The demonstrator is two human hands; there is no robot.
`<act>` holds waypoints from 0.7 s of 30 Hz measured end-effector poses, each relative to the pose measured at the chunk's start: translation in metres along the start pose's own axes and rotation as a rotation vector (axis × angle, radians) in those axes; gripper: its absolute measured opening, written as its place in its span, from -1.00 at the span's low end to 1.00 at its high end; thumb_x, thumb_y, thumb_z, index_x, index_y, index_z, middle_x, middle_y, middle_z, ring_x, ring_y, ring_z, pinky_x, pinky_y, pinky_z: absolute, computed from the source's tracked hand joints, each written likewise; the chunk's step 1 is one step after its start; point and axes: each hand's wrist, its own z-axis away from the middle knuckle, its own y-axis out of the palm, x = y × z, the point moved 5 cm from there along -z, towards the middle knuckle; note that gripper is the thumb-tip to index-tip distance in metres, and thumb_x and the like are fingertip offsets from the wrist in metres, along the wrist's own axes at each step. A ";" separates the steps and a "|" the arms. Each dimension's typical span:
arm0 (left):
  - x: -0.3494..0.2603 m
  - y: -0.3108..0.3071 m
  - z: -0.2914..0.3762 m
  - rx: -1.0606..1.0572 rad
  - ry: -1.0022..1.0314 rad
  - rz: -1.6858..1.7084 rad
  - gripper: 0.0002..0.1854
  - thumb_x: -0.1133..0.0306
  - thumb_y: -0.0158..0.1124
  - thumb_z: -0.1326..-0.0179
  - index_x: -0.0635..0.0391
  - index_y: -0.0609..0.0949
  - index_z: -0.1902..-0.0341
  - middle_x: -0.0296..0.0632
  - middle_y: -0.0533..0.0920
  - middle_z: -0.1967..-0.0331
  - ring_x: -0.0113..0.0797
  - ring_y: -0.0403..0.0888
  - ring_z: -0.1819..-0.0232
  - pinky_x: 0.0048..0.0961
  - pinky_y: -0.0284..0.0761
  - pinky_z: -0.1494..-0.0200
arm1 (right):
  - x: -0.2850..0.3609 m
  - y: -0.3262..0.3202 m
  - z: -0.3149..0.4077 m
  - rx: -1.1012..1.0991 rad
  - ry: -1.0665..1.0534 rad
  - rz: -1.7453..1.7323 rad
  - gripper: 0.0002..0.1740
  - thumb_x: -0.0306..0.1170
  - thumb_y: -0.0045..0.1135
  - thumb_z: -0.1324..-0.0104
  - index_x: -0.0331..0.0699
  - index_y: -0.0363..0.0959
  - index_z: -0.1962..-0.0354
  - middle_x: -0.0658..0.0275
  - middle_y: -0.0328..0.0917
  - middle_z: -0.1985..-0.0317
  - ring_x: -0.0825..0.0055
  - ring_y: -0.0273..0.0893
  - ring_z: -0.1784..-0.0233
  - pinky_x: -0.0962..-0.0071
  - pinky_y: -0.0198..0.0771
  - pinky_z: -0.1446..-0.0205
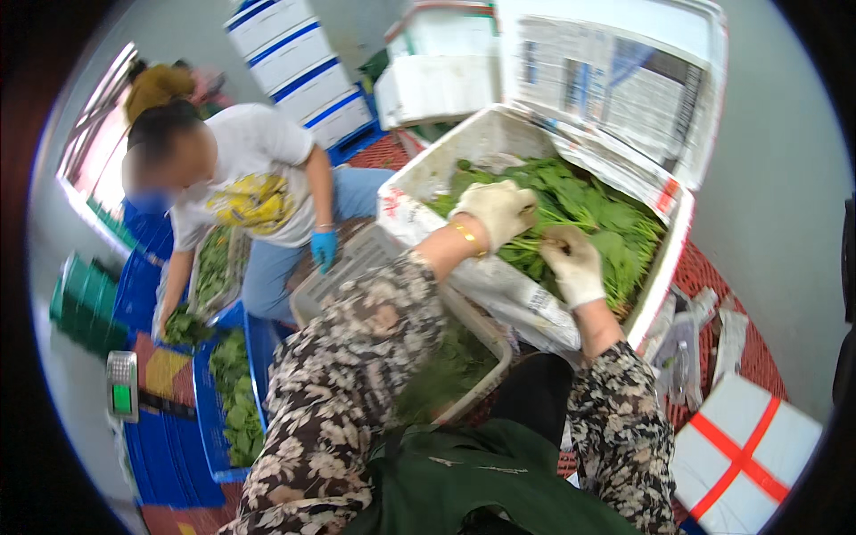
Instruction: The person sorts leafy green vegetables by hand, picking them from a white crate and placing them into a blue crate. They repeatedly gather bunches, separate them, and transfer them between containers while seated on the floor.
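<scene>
Both my hands wear off-white gloves and are over an open white foam box (675,267) of leafy greens (595,200) with long pale stems. My left hand (498,210), with a gold bracelet at its wrist, has its fingers curled above the greens; whether anything is inside them is hidden. To its right, my right hand (574,264) has thumb and fingers bent at the stems and seems to pinch some. Newspaper (548,307) drapes over the box's near wall. More newspaper lines the raised foam lid (709,120).
A grey crate (498,374) of greens sits under my left arm. At left, a co-worker (261,174) with a blue glove holds greens near a blue crate (224,475) and a digital scale (122,388). Stacked white boxes (294,67) stand behind; a red-taped foam box (715,428) is lower right.
</scene>
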 end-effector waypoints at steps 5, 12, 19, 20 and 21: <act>0.038 -0.030 -0.004 -0.288 -0.204 0.053 -0.75 0.11 0.11 -0.21 0.03 0.58 0.32 -0.02 0.63 0.37 0.00 0.61 0.26 -0.11 0.50 0.17 | 0.008 -0.006 -0.001 -0.127 -0.032 0.048 -0.73 -0.34 0.20 -0.11 -0.27 0.58 0.23 0.27 0.57 0.29 0.52 0.48 0.26 0.55 0.38 0.10; 0.129 -0.084 0.020 -0.729 -0.645 0.484 -0.76 0.25 0.19 -0.17 0.17 0.63 0.25 0.07 0.67 0.34 -0.03 0.66 0.26 -0.29 0.52 0.16 | -0.011 -0.022 -0.006 -0.233 0.064 -0.136 -0.68 -0.32 0.17 -0.11 -0.31 0.57 0.19 0.26 0.51 0.23 0.45 0.40 0.17 0.46 0.29 0.03; 0.155 -0.135 0.118 -0.896 -0.281 0.586 -0.79 0.33 0.22 -0.21 0.23 0.61 0.22 -0.08 0.67 0.40 -0.32 0.61 0.35 -0.45 0.51 0.21 | -0.098 -0.040 -0.025 -0.221 0.481 -0.536 -0.72 -0.45 0.16 -0.10 -0.32 0.53 0.19 0.25 0.52 0.20 0.37 0.43 0.16 0.37 0.32 0.00; 0.155 -0.133 0.136 -0.779 -0.277 0.734 -0.80 0.34 0.20 -0.25 0.23 0.60 0.18 -0.15 0.67 0.36 -0.40 0.57 0.33 -0.50 0.49 0.17 | -0.103 -0.042 -0.028 -0.207 0.521 -0.430 -0.57 -0.42 0.16 -0.09 -0.33 0.48 0.04 0.16 0.53 0.06 0.28 0.44 0.01 0.32 0.30 -0.12; 0.151 -0.129 0.154 -0.677 -0.248 0.854 -0.80 0.37 0.19 -0.24 0.26 0.57 0.16 -0.19 0.65 0.30 -0.40 0.56 0.27 -0.50 0.48 0.11 | -0.101 -0.044 -0.032 -0.176 0.447 -0.248 -0.51 -0.39 0.16 -0.09 -0.33 0.44 -0.02 0.12 0.49 -0.01 0.24 0.41 -0.06 0.31 0.27 -0.17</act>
